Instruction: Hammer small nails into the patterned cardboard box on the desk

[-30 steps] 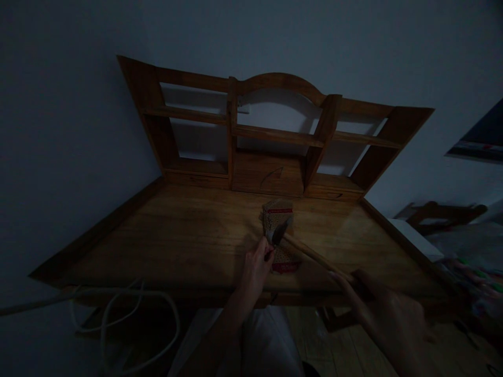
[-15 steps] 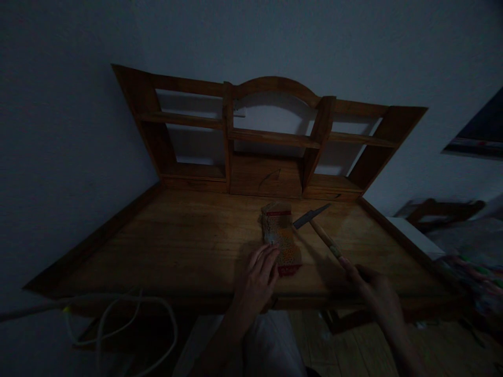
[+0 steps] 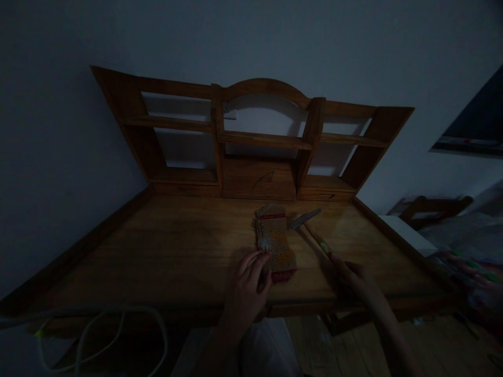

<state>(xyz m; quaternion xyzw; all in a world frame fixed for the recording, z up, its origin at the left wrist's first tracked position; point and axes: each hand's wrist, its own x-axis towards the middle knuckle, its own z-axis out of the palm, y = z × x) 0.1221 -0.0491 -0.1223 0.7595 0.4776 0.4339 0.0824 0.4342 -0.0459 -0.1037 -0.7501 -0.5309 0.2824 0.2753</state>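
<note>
On the desk lies a patterned brown-and-orange block or packet (image 3: 277, 241) with red bands at its ends; the dim light hides its exact kind. My left hand (image 3: 245, 288) rests at its near left side, fingers bent and fingertips touching it. The thumb stands apart from the other fingers. A tiny upright thing, too dark to name, shows by those fingertips. My right hand (image 3: 356, 280) is wrapped around the wooden handle of a hammer (image 3: 306, 219). The hammer's head is low over the desk, just right of the patterned block and apart from it.
The wooden desk (image 3: 188, 246) has a shelf unit (image 3: 261, 139) along its back, against the wall. A pale cable (image 3: 161, 324) loops at the front left. To the right stand a white surface (image 3: 408, 233) and a wooden chair back (image 3: 436, 207).
The hammer has come down closer to the desk, with my right hand lower. My left hand has drawn back slightly and its thumb has spread. The whole view has shifted a little.
</note>
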